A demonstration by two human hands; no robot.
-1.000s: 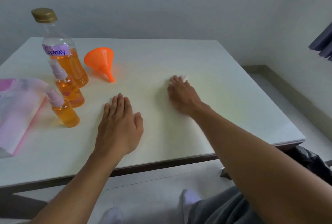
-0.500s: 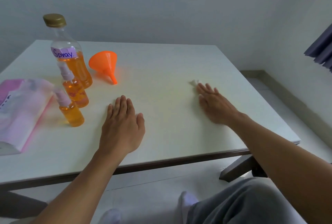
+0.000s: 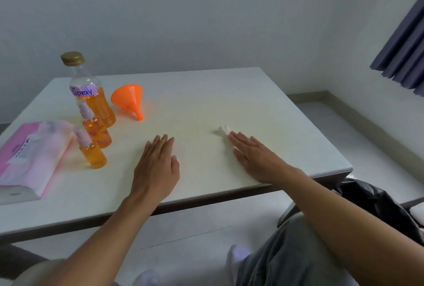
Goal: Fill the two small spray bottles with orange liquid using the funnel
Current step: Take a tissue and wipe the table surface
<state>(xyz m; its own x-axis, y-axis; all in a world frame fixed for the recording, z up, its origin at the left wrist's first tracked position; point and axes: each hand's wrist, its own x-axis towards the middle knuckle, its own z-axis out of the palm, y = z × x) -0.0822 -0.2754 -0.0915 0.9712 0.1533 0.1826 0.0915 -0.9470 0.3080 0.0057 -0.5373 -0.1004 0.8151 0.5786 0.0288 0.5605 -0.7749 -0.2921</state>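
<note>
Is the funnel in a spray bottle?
No, the funnel lies on its side on the table, right of the big bottle.

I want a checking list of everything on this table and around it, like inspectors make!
Surface: white table, both hands on it.
Job's things: big bottle capped, part full; far sprayer and near sprayer hold orange liquid, tops on; funnel lies on its side.
Clutter: pink tissue pack at left; white wad by right fingertips.
Hands: left hand flat; right hand flat, touching wad.
Cables: nothing seen.
Surroundings: grey wall, curtain, black bag.
</note>
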